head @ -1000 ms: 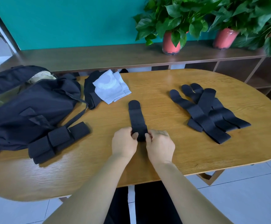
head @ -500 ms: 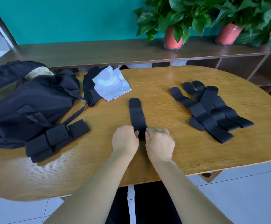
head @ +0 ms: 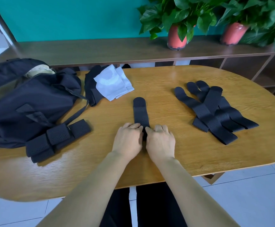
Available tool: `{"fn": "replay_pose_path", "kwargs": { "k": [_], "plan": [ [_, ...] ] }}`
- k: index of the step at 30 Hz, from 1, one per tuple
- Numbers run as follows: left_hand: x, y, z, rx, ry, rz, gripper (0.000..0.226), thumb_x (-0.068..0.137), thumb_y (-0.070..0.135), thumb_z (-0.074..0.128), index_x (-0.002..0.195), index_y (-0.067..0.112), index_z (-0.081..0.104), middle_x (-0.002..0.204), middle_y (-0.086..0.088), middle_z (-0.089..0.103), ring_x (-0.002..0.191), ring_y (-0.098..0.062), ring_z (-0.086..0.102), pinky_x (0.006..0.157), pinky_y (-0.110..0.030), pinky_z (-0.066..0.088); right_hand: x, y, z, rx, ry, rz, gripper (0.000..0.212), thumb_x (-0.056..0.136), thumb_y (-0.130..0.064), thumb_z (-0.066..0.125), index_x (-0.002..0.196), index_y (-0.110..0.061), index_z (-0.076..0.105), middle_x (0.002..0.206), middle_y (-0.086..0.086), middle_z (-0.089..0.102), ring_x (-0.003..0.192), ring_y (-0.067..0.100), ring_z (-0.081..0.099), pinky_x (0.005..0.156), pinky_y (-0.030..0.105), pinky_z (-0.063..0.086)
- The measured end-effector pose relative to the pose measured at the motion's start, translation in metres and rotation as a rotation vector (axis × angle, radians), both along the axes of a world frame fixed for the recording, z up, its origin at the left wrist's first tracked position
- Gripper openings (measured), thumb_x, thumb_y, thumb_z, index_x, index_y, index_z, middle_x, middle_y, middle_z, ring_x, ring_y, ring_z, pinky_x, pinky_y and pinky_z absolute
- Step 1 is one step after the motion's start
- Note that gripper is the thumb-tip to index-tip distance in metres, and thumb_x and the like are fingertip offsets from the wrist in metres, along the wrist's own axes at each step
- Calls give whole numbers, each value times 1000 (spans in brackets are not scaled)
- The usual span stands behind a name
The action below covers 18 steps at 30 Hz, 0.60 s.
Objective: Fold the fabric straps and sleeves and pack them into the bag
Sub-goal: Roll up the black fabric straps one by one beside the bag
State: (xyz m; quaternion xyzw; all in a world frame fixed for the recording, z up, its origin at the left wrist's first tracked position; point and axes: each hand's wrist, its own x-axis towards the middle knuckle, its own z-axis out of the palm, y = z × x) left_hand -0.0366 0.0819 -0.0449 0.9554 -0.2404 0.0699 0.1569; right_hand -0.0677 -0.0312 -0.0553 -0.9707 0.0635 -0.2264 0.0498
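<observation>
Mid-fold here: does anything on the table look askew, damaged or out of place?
Nothing damaged or spilled. The loose straps on the right lie crossed in an untidy heap, and the white sleeve overlaps a black sleeve beside the bag. The left hand and right hand grip the middle strap.

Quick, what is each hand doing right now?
Left hand: closed, holding the near end of the black strap.
Right hand: closed, holding that same end.

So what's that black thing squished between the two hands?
The near end of a black strap, lying on the table. The left hand and right hand both pinch it. The head view shows this.
</observation>
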Motion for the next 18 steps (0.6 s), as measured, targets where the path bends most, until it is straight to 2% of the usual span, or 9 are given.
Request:
{"fn": "replay_pose_path", "kwargs": {
  "k": [3,6,8,10,13,15,18],
  "plan": [
    [3,10,7,69,105,-70,50,92,34,50,139,18,49,147,4,44,135,-19,34,109,-29,29,-3,-3,-3,-14,0,69,10,65,-5,68,73,-11,68,72,7,56,68,27,53,52,29,35],
    [3,19,11,64,149,-103,56,91,34,54,144,19,43,149,7,40,138,-16,29,112,-24,24,-11,-8,-2,55,92,168,33,72,-18,48,96,-9,69,101,7,60,93,28,55,68,36,46],
    [0,26,12,57,159,-124,56,90,33,55,143,19,44,148,7,42,137,-15,31,112,-24,25,-19,-10,2,80,192,248,45,72,-21,43,108,-8,66,119,6,58,109,27,51,81,36,45],
    [-6,33,12,39,160,-143,54,90,34,55,141,20,47,146,8,45,134,-14,34,110,-22,28,-25,-13,4,92,250,312,50,73,-21,42,117,-9,63,128,2,54,118,24,48,89,34,42],
    [-15,44,14,-21,177,-156,46,92,34,52,136,21,54,137,9,54,127,-11,42,101,-18,31,-31,-17,4,186,244,370,45,80,-13,50,124,-12,61,127,-1,56,119,21,46,95,34,40],
    [-20,48,17,-155,261,-106,42,94,35,50,134,22,56,130,8,60,122,-9,49,100,-21,38,-31,-16,3,323,205,366,41,85,-6,54,124,-12,61,121,-1,61,117,19,47,96,32,42],
    [-25,47,19,-351,358,-9,48,93,38,55,138,22,51,131,10,58,120,-7,53,103,-27,43,-29,-7,5,554,117,237,30,89,-7,57,117,-13,65,108,0,66,106,17,53,85,24,43]
  ]
}}
